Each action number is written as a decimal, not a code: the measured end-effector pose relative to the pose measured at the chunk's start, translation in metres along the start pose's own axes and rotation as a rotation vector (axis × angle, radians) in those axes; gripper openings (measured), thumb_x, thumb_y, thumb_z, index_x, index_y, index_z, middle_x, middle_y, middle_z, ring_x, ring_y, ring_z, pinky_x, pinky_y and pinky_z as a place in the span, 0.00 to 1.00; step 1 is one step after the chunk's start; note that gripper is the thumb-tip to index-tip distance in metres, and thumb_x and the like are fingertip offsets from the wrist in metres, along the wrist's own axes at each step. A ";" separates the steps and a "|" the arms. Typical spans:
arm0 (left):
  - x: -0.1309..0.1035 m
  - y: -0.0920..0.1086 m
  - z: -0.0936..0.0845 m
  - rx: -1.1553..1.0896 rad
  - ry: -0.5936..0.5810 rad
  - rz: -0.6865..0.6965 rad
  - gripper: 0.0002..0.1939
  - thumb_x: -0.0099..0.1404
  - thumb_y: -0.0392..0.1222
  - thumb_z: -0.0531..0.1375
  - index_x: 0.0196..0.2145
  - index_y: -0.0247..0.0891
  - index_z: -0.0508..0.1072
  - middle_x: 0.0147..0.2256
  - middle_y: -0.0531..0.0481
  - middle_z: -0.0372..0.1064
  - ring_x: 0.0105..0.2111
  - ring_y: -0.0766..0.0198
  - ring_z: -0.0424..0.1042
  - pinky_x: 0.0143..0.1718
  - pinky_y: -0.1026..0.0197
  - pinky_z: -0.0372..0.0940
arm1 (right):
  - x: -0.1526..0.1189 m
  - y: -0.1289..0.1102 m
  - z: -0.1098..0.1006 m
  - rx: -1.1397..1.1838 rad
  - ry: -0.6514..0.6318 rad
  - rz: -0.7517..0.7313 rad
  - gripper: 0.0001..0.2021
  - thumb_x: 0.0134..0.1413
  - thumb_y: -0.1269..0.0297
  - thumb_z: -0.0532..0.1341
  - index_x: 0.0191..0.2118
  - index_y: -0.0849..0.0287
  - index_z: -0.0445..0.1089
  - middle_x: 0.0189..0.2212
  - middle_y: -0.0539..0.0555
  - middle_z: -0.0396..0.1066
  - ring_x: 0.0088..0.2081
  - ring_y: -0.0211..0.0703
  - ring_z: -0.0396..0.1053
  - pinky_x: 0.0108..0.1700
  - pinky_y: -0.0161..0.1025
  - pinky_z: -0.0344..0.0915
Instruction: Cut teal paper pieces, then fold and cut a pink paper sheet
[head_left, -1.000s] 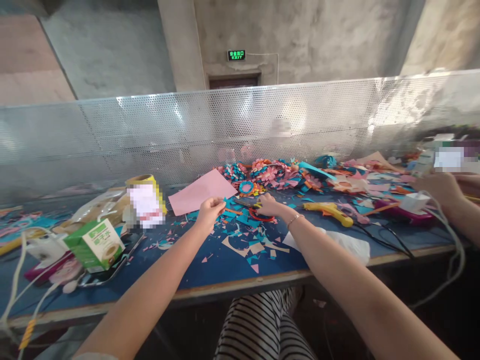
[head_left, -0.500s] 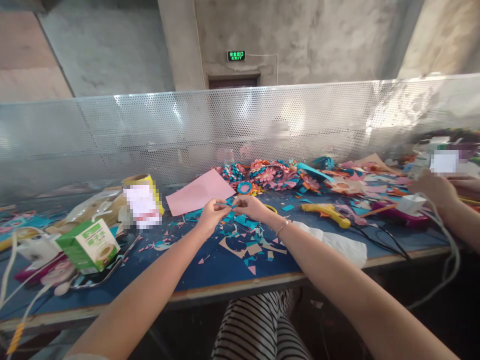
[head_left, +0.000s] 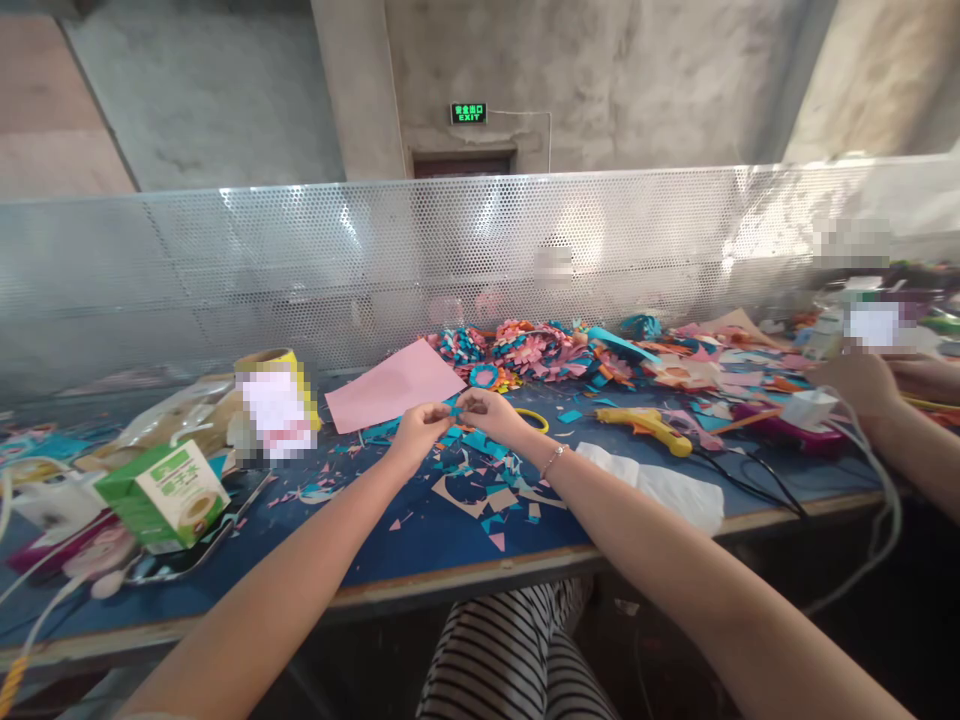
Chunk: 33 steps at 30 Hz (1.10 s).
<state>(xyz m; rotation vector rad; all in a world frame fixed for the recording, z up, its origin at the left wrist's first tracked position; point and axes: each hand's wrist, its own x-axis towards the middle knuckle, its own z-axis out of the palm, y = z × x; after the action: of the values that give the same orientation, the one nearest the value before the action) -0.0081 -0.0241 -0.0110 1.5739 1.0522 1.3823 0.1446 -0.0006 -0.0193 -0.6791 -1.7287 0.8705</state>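
Observation:
My left hand [head_left: 421,432] and my right hand [head_left: 491,414] meet over the table, fingertips pinched together. Between them is a small blue paper piece [head_left: 454,411], mostly covered by the fingers, so its exact shape is unclear. Just behind my left hand lies a pink paper sheet [head_left: 394,388]. Blue and pink paper scraps [head_left: 480,495] are strewn under and in front of both hands. A yellow ring-shaped handle [head_left: 534,419] shows partly beside my right hand.
Paper flowers [head_left: 536,348] are heaped along the perforated metal screen [head_left: 300,260]. To the right are a yellow glue gun [head_left: 649,427], white crumpled material [head_left: 652,485] and a co-worker's hand [head_left: 859,385]. On the left stand a green box [head_left: 165,495] and a yellow roll [head_left: 304,385].
The whole view has shifted slightly, so things appear a little further left. Both hands stay pinched together around the blue paper piece.

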 end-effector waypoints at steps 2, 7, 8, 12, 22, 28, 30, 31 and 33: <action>0.001 -0.001 -0.001 0.030 -0.006 0.035 0.14 0.41 0.43 0.66 0.26 0.33 0.73 0.21 0.53 0.69 0.23 0.66 0.66 0.28 0.63 0.59 | 0.001 0.001 0.000 -0.067 0.023 -0.040 0.07 0.41 0.66 0.61 0.31 0.61 0.67 0.24 0.48 0.67 0.27 0.35 0.66 0.31 0.35 0.63; 0.002 -0.002 -0.003 0.103 -0.011 0.064 0.11 0.43 0.41 0.64 0.26 0.34 0.73 0.22 0.52 0.70 0.25 0.64 0.68 0.29 0.63 0.60 | 0.002 0.003 0.000 -0.143 0.057 -0.045 0.07 0.42 0.64 0.62 0.30 0.61 0.71 0.23 0.49 0.69 0.27 0.36 0.65 0.31 0.35 0.62; 0.003 -0.003 -0.003 0.113 -0.016 0.073 0.10 0.43 0.41 0.64 0.26 0.34 0.73 0.23 0.51 0.70 0.25 0.64 0.68 0.29 0.63 0.61 | 0.003 0.003 0.000 -0.132 0.059 -0.033 0.08 0.42 0.63 0.63 0.29 0.61 0.71 0.22 0.49 0.69 0.26 0.36 0.65 0.30 0.35 0.62; 0.002 -0.003 -0.002 0.134 -0.004 0.086 0.11 0.44 0.39 0.63 0.28 0.35 0.71 0.24 0.51 0.71 0.25 0.63 0.69 0.29 0.63 0.61 | 0.003 0.003 0.000 -0.007 0.058 0.032 0.12 0.36 0.59 0.67 0.26 0.62 0.71 0.20 0.49 0.68 0.23 0.35 0.64 0.27 0.34 0.61; 0.002 0.000 -0.004 0.161 0.026 0.112 0.12 0.43 0.35 0.63 0.27 0.37 0.64 0.24 0.53 0.69 0.26 0.65 0.69 0.29 0.63 0.60 | 0.003 0.003 -0.001 0.082 0.011 0.069 0.14 0.32 0.58 0.68 0.24 0.62 0.68 0.18 0.47 0.65 0.22 0.33 0.62 0.27 0.34 0.59; -0.003 0.010 0.003 -0.065 -0.036 -0.258 0.06 0.46 0.30 0.61 0.25 0.33 0.69 0.21 0.52 0.68 0.21 0.68 0.66 0.28 0.63 0.62 | 0.003 -0.003 -0.005 -0.130 0.119 -0.117 0.07 0.41 0.62 0.65 0.25 0.61 0.71 0.25 0.50 0.69 0.28 0.36 0.64 0.32 0.35 0.61; -0.006 0.018 0.004 -0.231 -0.138 -0.414 0.06 0.48 0.27 0.57 0.26 0.31 0.71 0.22 0.48 0.70 0.21 0.67 0.68 0.30 0.63 0.64 | 0.003 -0.004 -0.007 -0.186 0.129 -0.244 0.05 0.43 0.64 0.64 0.25 0.59 0.72 0.27 0.52 0.69 0.31 0.37 0.65 0.35 0.36 0.62; -0.008 0.021 0.004 -0.312 -0.157 -0.450 0.07 0.49 0.27 0.56 0.26 0.31 0.71 0.23 0.47 0.71 0.23 0.67 0.70 0.32 0.63 0.65 | 0.003 -0.004 -0.008 -0.199 0.130 -0.308 0.04 0.45 0.65 0.64 0.25 0.59 0.72 0.28 0.52 0.69 0.33 0.38 0.66 0.37 0.37 0.63; -0.009 0.028 0.004 -0.420 -0.153 -0.490 0.08 0.52 0.27 0.53 0.27 0.30 0.72 0.24 0.44 0.72 0.25 0.66 0.71 0.34 0.63 0.66 | 0.004 -0.001 -0.008 -0.223 0.132 -0.404 0.04 0.46 0.67 0.63 0.24 0.58 0.73 0.30 0.53 0.69 0.36 0.39 0.66 0.41 0.38 0.63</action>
<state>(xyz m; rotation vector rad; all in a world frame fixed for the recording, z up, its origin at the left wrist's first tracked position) -0.0021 -0.0426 0.0111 1.0107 0.9037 1.0410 0.1513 0.0040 -0.0147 -0.4925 -1.7735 0.3503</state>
